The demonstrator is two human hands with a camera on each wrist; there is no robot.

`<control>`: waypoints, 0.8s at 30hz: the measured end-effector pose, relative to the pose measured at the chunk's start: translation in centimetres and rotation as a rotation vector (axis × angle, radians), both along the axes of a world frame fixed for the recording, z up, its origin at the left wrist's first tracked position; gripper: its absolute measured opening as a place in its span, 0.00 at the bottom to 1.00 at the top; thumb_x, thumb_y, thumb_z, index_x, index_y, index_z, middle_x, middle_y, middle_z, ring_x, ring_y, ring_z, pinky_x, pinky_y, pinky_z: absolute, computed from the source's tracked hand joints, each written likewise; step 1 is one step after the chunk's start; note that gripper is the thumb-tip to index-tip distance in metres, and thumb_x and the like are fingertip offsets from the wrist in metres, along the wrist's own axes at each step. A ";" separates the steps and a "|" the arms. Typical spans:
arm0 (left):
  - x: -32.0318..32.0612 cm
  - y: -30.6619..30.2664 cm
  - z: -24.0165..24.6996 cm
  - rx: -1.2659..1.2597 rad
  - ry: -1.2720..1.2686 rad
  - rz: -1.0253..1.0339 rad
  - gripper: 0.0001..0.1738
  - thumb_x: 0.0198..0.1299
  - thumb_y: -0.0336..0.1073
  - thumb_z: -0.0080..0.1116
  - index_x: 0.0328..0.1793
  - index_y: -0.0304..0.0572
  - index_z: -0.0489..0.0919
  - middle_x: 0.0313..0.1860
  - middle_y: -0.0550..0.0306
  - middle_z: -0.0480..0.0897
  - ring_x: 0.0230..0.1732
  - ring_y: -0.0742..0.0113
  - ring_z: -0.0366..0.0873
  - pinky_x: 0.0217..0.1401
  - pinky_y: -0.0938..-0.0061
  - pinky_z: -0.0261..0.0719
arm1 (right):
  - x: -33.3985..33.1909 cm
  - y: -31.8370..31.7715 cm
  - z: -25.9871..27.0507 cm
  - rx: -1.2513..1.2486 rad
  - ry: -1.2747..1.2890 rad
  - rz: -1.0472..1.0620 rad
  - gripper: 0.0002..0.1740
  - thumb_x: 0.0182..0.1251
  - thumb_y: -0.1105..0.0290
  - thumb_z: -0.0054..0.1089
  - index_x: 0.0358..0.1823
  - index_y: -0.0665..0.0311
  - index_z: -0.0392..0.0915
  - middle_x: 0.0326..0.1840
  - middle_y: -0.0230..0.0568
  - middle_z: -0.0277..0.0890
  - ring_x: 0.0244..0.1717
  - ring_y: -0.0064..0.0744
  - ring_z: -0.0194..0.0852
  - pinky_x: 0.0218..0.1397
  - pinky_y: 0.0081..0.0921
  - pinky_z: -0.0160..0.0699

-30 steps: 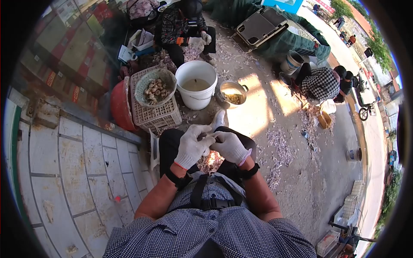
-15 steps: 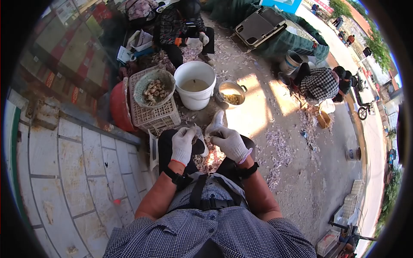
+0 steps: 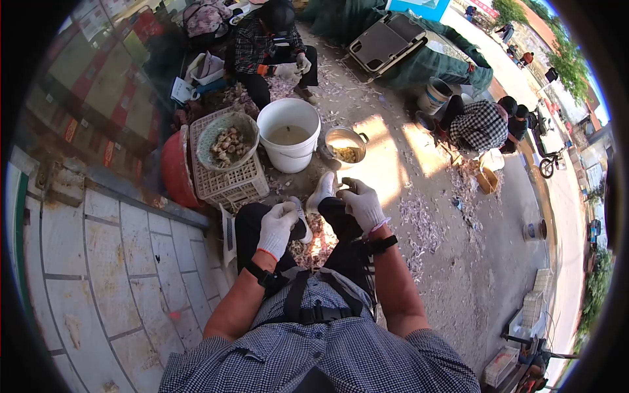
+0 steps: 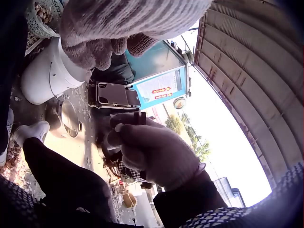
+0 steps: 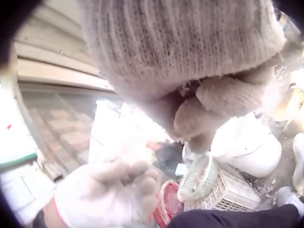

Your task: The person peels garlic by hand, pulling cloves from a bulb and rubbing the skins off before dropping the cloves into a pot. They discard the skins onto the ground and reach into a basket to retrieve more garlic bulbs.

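Small dark object (image 4: 141, 117) pinched in the gloved right hand (image 3: 363, 204), out past the right knee.
The thumb and fingertips of that hand clamp it, near the metal pot (image 3: 345, 145) and the white bucket (image 3: 288, 134). The gloved left hand (image 3: 278, 226) sits over the lap with its fingers curled; whether it holds anything cannot be told. Left of the bucket, a basket of pale bulbs (image 3: 226, 145) rests on a plastic crate (image 3: 229, 183).

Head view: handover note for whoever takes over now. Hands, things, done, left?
Right hand pinches a small dark tool, stretched out toward the pot.
Left hand curled near the left knee; contents unclear.
Done: pale pieces in the pot, peels on the ground.
Left: bulbs piled in the basket by the bucket.
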State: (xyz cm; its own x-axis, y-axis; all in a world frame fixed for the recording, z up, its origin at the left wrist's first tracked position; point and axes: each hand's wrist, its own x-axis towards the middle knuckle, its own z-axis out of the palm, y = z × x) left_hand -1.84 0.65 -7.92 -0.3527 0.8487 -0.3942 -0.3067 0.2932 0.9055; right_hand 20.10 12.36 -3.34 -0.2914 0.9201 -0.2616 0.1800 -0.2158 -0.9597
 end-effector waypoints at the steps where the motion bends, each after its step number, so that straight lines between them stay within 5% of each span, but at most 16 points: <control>1: 0.1 -0.1 0.2 0.001 0.000 0.000 0.08 0.71 0.32 0.65 0.53 0.40 0.86 0.39 0.66 0.86 0.39 0.76 0.83 0.44 0.80 0.79 | 0.3 1.3 0.7 0.021 0.038 -0.091 0.33 0.65 0.67 0.67 0.71 0.75 0.75 0.38 0.37 0.84 0.27 0.18 0.74 0.29 0.22 0.74; 4: -0.1 -0.1 0.4 0.000 -0.023 -0.043 0.07 0.71 0.34 0.65 0.50 0.41 0.86 0.39 0.65 0.87 0.39 0.76 0.84 0.45 0.78 0.79 | 0.8 3.4 -1.1 0.060 0.006 -0.186 0.36 0.64 0.67 0.67 0.72 0.77 0.73 0.40 0.41 0.87 0.26 0.18 0.73 0.28 0.21 0.73; 8: -0.8 -0.4 0.2 -0.077 -0.033 -0.133 0.13 0.73 0.43 0.65 0.43 0.42 0.87 0.36 0.62 0.88 0.37 0.75 0.85 0.44 0.78 0.80 | 1.0 0.1 -3.5 -0.198 0.035 -0.049 0.28 0.66 0.69 0.65 0.66 0.74 0.79 0.35 0.34 0.84 0.21 0.17 0.68 0.23 0.18 0.64; 13: -2.3 0.4 1.1 -0.067 0.006 -0.114 0.17 0.74 0.48 0.64 0.41 0.43 0.86 0.35 0.62 0.88 0.36 0.75 0.85 0.43 0.77 0.80 | 1.2 -4.6 -9.9 -0.473 0.272 0.013 0.17 0.83 0.59 0.55 0.58 0.64 0.79 0.38 0.34 0.83 0.25 0.18 0.69 0.27 0.19 0.69; 16: -4.0 1.4 2.3 -0.024 0.004 0.005 0.14 0.72 0.42 0.65 0.38 0.40 0.86 0.31 0.64 0.85 0.32 0.77 0.81 0.39 0.81 0.77 | 1.1 -4.9 -12.1 -0.624 0.469 -0.123 0.18 0.83 0.56 0.54 0.58 0.64 0.78 0.40 0.35 0.80 0.30 0.20 0.69 0.31 0.20 0.71; 18: -6.7 1.8 1.6 -0.046 0.094 -0.039 0.12 0.74 0.43 0.63 0.42 0.42 0.86 0.36 0.63 0.88 0.37 0.74 0.86 0.43 0.78 0.82 | 2.0 -4.1 -14.1 -0.712 0.669 -0.108 0.19 0.82 0.55 0.58 0.58 0.63 0.78 0.44 0.41 0.82 0.32 0.25 0.79 0.35 0.23 0.78; 21: -10.2 2.1 1.2 -0.054 0.125 -0.004 0.12 0.73 0.42 0.64 0.42 0.42 0.86 0.35 0.63 0.88 0.35 0.75 0.85 0.42 0.78 0.81 | 1.9 -4.5 -13.4 -0.678 0.671 -0.104 0.18 0.81 0.56 0.59 0.55 0.64 0.78 0.42 0.39 0.82 0.33 0.25 0.78 0.36 0.25 0.78; 24: -13.3 2.0 1.0 -0.098 0.167 0.092 0.11 0.71 0.43 0.66 0.41 0.44 0.86 0.34 0.65 0.86 0.34 0.76 0.83 0.39 0.79 0.78 | 1.6 -6.7 -12.0 -0.519 0.212 -0.037 0.15 0.78 0.61 0.61 0.52 0.66 0.81 0.39 0.34 0.81 0.33 0.24 0.77 0.38 0.23 0.77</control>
